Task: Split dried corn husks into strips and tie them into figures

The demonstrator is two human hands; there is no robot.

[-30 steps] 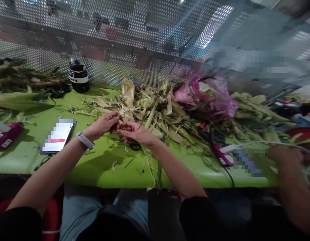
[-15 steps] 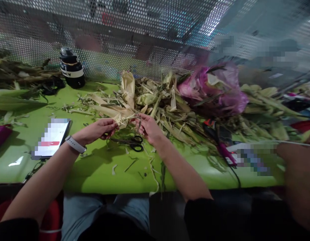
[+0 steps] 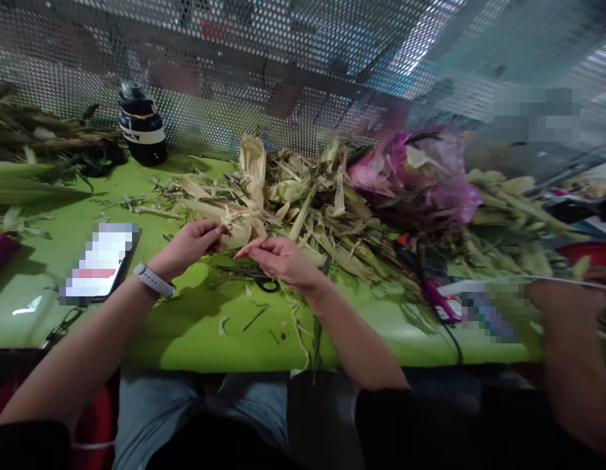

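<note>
My left hand (image 3: 199,243), with a pale watch on its wrist, is closed in a pinch on a cream-coloured piece of corn husk (image 3: 236,224). Beside it, my right hand (image 3: 281,261) has its thumb and fingers pressed together, pointing left. Whatever lies between those fingertips is too small to make out. Below my right hand are black-handled scissors (image 3: 268,284), partly covered by it. Just beyond both hands spreads a heap of dry corn husks (image 3: 352,245), with a curled, upright husk (image 3: 253,162) at its left end.
A phone (image 3: 103,261) lies left on the green tabletop (image 3: 195,339), with a dark bottle (image 3: 142,130) behind it. A pink plastic bag (image 3: 415,176) sits at the back right. Another person's arm (image 3: 572,326) reaches in at right. Perforated metal panelling (image 3: 293,78) stands behind.
My right hand has come down and left, closer to my left hand, and now covers more of the scissors. The dark strip at its fingers no longer shows. My left hand has shifted slightly.
</note>
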